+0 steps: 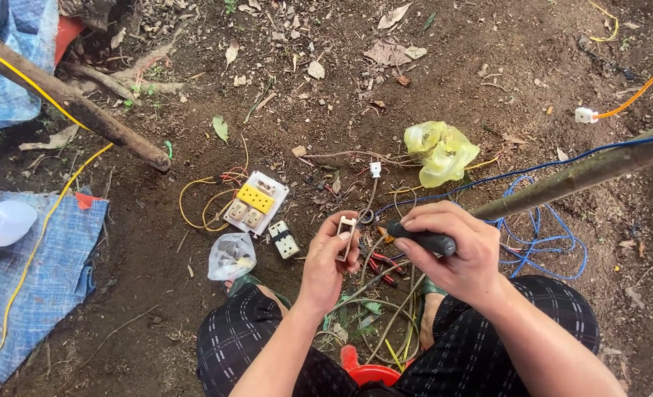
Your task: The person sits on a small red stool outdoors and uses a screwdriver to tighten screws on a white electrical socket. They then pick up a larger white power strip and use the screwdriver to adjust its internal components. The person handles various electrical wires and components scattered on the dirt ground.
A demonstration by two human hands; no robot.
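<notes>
The small white switch module [346,237] is a light, rigid plastic part — judged unlikely to bend, though its thin frame could crack under a hard squeeze. It is best held by its long edges, as it is now. The left hand [326,268] has its fingers [345,246] closed around the module, thumb on one side and fingertips on the other, holding it upright above the bare ground [157,294].

Just right of the module, the right hand [455,254] grips a black-handled tool [422,241], fingers wrapped shut around the handle; its tip points toward the module but is hidden, so contact cannot be confirmed.

Left of the module lie a white and yellow socket plate [256,202] and a clear plastic bag [231,256]. Beyond it sits a yellow bag [440,151] — to the right, coiled blue wire [539,235].
</notes>
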